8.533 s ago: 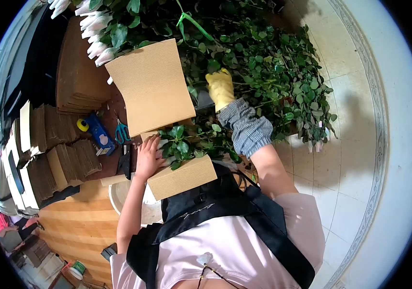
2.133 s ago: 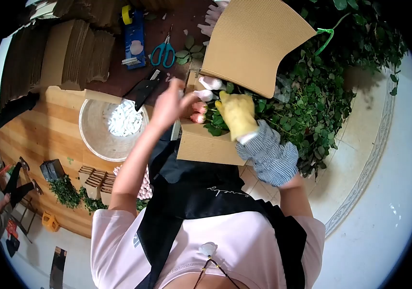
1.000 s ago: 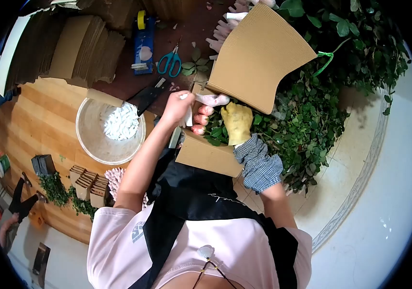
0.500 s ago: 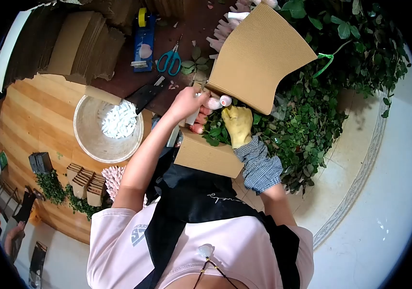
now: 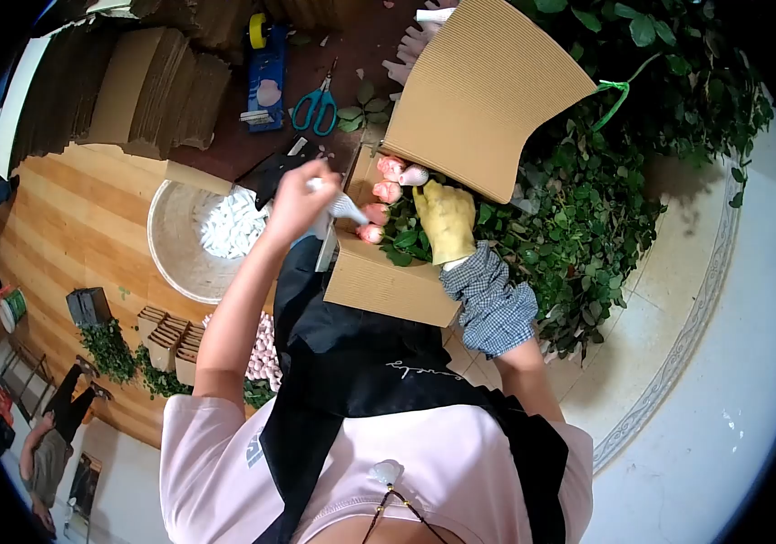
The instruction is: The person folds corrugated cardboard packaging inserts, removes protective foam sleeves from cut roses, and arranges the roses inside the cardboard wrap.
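Observation:
My bare left hand (image 5: 302, 199) is closed on a white mesh flower sleeve (image 5: 346, 210), which is blurred by motion and hangs off toward the roses. My right hand (image 5: 447, 222), in a yellow glove, has its fingers curled just below a pink rose (image 5: 413, 175). The grip on its stem is mostly hidden. Several other pink-orange roses (image 5: 388, 191) lie in a row on the corrugated cardboard (image 5: 392, 286), their green leaves beside the glove. A second corrugated sheet (image 5: 492, 95) rises behind the blooms.
A round bin (image 5: 163, 240) at left holds many white sleeves (image 5: 232, 227). Teal scissors (image 5: 316, 109) and a blue tape dispenser (image 5: 266, 82) lie on the dark table. Stacked cardboard (image 5: 134, 86) stands at upper left, leafy stems (image 5: 578, 254) at right. Another person (image 5: 48, 453) is at lower left.
My left hand has drawn back left from the roses with the white mesh sleeve, and the rose by my glove now shows bare. My right hand has stayed nearly in place.

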### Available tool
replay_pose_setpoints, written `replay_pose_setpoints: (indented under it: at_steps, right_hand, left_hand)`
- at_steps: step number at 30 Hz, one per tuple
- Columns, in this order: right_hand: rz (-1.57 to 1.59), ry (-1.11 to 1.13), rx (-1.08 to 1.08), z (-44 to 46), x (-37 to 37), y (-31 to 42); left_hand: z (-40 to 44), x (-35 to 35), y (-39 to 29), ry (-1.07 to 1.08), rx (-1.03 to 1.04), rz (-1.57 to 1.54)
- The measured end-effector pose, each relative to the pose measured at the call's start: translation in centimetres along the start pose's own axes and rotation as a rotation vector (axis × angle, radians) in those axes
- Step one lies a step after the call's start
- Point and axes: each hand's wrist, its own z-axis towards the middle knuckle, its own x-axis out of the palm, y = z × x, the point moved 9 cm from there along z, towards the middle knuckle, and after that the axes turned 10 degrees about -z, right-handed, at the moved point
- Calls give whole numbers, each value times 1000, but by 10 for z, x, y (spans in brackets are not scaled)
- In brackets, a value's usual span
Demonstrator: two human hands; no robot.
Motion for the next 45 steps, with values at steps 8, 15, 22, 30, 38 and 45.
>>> replay_pose_setpoints:
  at_steps: [8, 15, 22, 30, 38, 45]
  right_hand:
    - [-31, 198, 24, -9, 6, 9]
    - [448, -78, 288, -19, 14, -38]
    - [495, 228, 433, -18, 28, -42]
    - [486, 158, 55, -26, -51, -10]
    - [147, 326, -142, -21, -5, 41]
    - [27, 184, -467, -36, -15, 56]
  left_hand:
    - [25, 81, -32, 50, -6, 528]
    - [19, 67, -2, 8, -155, -7]
    - [-73, -130, 33, -554, -175, 386]
    - [-193, -283, 137, -761, -345, 696]
    - [-25, 4, 10, 68, -47, 261]
    - [2, 39, 17, 63, 29, 559]
